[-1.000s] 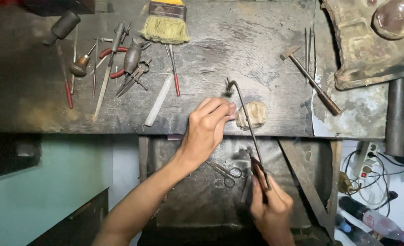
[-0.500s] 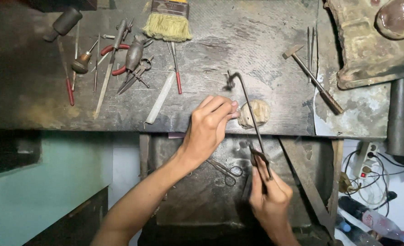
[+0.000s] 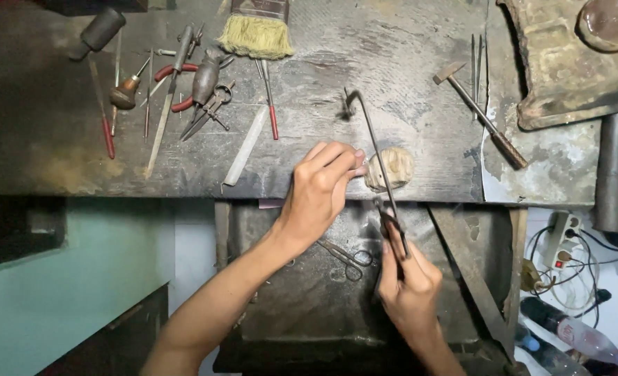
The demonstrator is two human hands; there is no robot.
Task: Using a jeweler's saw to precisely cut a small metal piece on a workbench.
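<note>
Left hand (image 3: 321, 188) fingers pressed together, pinching small work at wooden peg (image 3: 390, 168) on desk (image 3: 392, 63). Right hand (image 3: 408, 282) fingers gripped saw frame (image 3: 377, 160) handle.

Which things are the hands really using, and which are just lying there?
In use:
- saw frame, held by the right hand
- pale wooden block at the bench edge
- left hand, fingers pressed by the block

Lying about:
- brush
- hammer
- red-handled pliers
- scissors in the tray below
- white stick
</note>
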